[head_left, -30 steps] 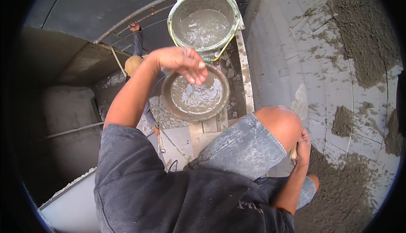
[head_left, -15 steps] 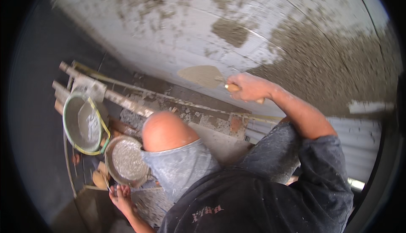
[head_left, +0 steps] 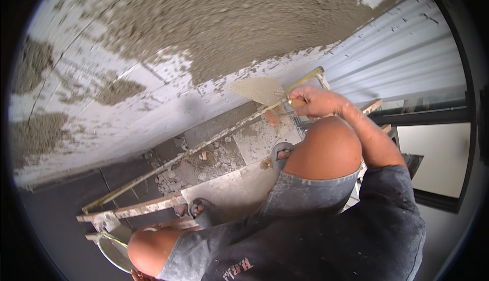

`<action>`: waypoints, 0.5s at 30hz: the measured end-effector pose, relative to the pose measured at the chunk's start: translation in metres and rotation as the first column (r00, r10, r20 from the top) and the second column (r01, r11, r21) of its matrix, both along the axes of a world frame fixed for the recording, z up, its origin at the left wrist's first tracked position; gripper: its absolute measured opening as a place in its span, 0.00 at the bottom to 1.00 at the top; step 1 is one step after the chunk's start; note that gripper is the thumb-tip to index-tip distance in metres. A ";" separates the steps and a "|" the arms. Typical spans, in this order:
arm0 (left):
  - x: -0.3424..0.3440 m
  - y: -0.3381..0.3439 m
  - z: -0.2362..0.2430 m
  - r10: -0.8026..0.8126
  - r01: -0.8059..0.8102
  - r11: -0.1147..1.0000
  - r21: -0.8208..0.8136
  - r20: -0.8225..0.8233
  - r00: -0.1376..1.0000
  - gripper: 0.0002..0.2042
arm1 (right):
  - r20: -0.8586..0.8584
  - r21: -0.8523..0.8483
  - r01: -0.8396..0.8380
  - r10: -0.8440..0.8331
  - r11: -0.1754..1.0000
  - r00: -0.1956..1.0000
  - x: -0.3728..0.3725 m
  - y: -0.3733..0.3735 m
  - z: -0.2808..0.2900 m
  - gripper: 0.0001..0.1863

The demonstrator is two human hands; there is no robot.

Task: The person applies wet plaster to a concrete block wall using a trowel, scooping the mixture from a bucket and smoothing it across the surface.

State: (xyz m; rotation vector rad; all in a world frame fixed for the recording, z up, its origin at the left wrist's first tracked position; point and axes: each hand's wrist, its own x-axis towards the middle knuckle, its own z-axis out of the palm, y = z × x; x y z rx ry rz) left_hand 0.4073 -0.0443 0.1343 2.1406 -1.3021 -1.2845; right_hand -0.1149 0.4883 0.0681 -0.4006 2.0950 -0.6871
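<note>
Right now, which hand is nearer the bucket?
Left. The left hand, partly in view at the lower edge, is close to the bucket; the right hand is well away, across the picture, holding the trowel.

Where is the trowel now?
In the head view, the trowel sits above and slightly right of centre, held in the right hand, near the mortared wall.

Mortar (head_left: 244, 21) lies on the wall (head_left: 158, 118) across the upper frame, the trowel (head_left: 261, 90) in the right hand (head_left: 320, 102) just right of centre, the bucket (head_left: 108, 253) at lower left, rubble (head_left: 220, 153) between trowel and bucket.
</note>
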 end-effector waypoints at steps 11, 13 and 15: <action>-0.148 -0.048 0.043 -0.429 0.538 0.832 0.135 -0.459 0.778 0.29 | 0.385 -0.446 0.756 -0.660 0.479 0.645 0.107 0.131 -0.088 0.10; -0.169 -0.098 0.033 -0.214 0.897 0.371 0.242 -0.917 0.336 0.28 | 0.381 -0.472 0.792 -0.720 0.388 0.580 0.126 0.148 -0.092 0.10; -0.240 -0.020 0.052 -0.577 0.663 0.740 0.113 -0.400 0.712 0.23 | 0.352 -0.514 0.804 -0.781 0.300 0.516 0.149 0.171 -0.088 0.11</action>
